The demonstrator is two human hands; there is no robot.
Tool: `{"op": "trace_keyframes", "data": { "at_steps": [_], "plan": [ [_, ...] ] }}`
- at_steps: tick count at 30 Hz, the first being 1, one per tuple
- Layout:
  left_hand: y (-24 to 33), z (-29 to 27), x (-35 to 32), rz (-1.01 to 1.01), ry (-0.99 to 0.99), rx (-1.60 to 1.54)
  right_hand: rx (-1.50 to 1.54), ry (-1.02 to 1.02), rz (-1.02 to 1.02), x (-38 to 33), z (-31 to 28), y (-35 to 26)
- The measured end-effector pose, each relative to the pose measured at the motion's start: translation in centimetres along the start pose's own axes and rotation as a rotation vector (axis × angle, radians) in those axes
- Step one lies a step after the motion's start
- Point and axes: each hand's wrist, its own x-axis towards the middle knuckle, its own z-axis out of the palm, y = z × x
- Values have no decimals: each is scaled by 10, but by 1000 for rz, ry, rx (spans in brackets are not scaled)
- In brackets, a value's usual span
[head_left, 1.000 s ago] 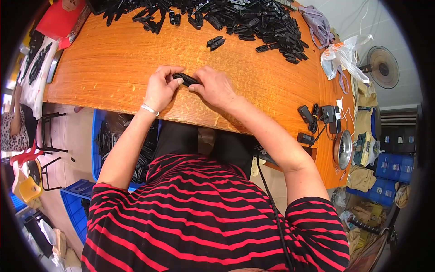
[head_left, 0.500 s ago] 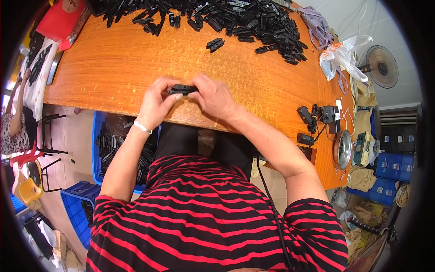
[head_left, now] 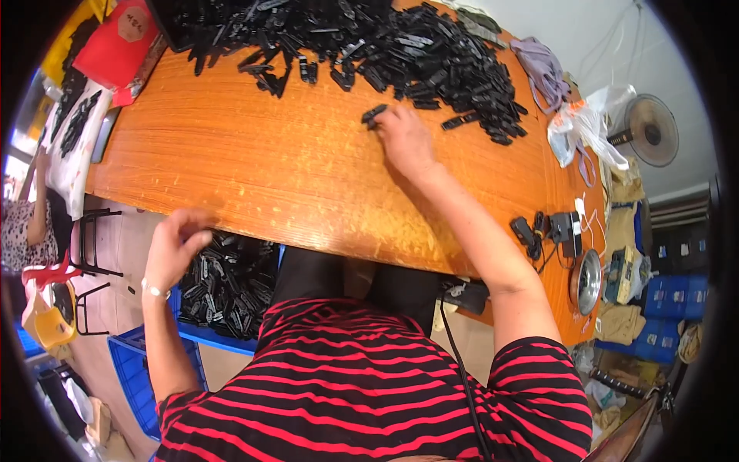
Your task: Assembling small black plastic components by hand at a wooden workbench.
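The right hand (head_left: 406, 138) rests on the orange worktop (head_left: 254, 169), fingertips pinching 1 small black part (head_left: 374, 115) just beside the black pile (head_left: 400, 54). The left hand (head_left: 175, 242), grip loosely curled and holding nothing visible, hovers over the blue crate (head_left: 146, 362) below the worktop's near edge.

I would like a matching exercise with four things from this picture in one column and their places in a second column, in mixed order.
Things:
1. left hand
2. right hand
3. electric fan
4. red package

Places:
A. far left corner of the wooden table
B. beside the table on the right
C. on the table, at a small black part near the big pile of black parts
D. over the blue crate of black parts, below the table edge

Pairs: 1-D, 2-C, 3-B, 4-A
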Motion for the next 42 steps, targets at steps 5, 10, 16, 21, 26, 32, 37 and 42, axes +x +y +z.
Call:
{"op": "trace_keyframes", "data": {
  "at_steps": [5, 10, 16, 21, 26, 32, 37, 42],
  "plan": [
    [-8, 25, 112, 341, 325, 292, -88, -72, -65, 20, 5, 18],
    [0, 47, 221, 422, 394, 482, -127, -93, -47, 38, 19, 22],
    [9, 56, 253, 548, 424, 724, -186, -143, -69, 32, 28, 10],
    [14, 50, 242, 447, 295, 800, 37, -389, -140, 13, 44, -50],
    [15, 50, 217, 368, 289, 705, 107, -293, -193, 16, 42, -80],
    [35, 89, 169, 88, 98, -821, 408, -37, 18, 17, 20, -102],
    [58, 114, 137, -24, 63, -869, 749, -25, 186, 4, 30, -101],
    [49, 104, 128, -46, -5, -820, 1016, -240, 475, 8, 9, -92]
  ]
}}
